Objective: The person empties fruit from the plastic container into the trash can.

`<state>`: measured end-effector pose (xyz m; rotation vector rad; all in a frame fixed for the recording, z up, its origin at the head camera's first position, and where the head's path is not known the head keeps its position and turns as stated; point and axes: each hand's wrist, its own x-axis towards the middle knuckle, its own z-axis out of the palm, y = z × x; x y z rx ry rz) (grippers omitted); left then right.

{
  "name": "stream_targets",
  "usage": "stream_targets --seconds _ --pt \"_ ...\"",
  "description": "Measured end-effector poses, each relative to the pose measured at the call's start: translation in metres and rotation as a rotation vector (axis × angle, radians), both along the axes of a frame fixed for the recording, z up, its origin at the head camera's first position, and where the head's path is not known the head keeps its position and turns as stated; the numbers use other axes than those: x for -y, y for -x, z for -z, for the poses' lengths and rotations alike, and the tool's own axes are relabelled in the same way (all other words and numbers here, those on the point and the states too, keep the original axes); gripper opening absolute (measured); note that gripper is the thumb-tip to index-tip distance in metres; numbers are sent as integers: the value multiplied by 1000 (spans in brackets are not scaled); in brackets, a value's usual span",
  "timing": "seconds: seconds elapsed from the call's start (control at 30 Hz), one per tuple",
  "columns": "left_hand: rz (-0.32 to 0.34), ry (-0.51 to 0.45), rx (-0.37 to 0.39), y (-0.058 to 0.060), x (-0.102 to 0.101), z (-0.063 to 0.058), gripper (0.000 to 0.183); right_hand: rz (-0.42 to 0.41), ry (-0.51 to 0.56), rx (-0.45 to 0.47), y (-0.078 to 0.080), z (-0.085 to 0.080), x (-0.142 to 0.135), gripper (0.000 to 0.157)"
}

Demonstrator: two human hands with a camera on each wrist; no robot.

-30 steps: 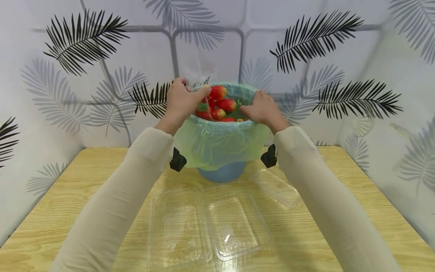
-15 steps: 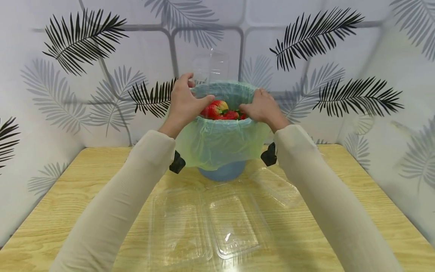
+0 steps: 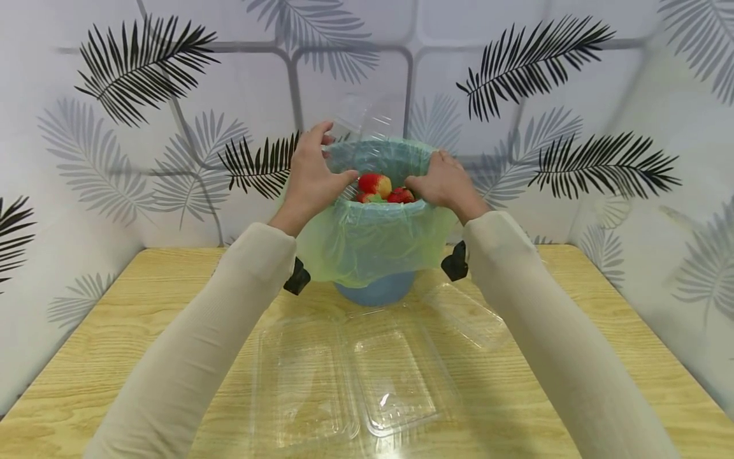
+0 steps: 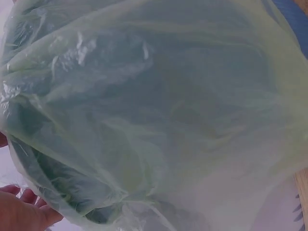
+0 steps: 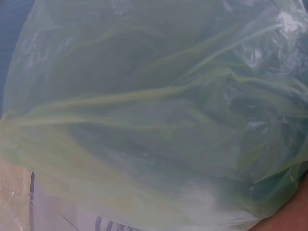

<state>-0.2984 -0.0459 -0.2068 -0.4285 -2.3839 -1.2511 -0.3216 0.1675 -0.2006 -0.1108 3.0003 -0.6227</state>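
Observation:
A blue bucket lined with a pale green plastic bag stands on the table. Several red strawberries show inside its mouth; the rest of the contents is hidden. My left hand is at the left rim, thumb over the opening, holding a clear plastic box tilted above the bucket's far side. Its edges are hard to make out. My right hand grips the right rim through the bag, thumb on the inner side. The left wrist view shows left fingers beside the bag.
Two clear plastic trays lie side by side on the wooden table in front of the bucket. Another clear piece lies to the right. A leaf-patterned wall stands close behind.
Strawberries by my left hand have dropped lower into the bucket. The clear box has shifted and tilted above the far rim, my left fingers spreading slightly upward. My right hand has stayed put.

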Motion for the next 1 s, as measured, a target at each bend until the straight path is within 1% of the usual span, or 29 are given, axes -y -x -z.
stream_targets --seconds 0.3,0.53,0.7,0.87,1.0 --pt "-30 -26 5 1 3 0 78 3 4 4 0 -1 0 84" --pt "-40 -96 39 4 7 -2 79 5 5 3 0 0 1 83" --pt "-27 -178 85 2 11 -4 78 5 0 6 -1 0 2 83" --pt "-12 -261 168 3 14 -6 78 5 2 9 -1 0 1 84" --pt "27 -406 238 3 17 -8 76 3 -4 8 0 0 1 84"
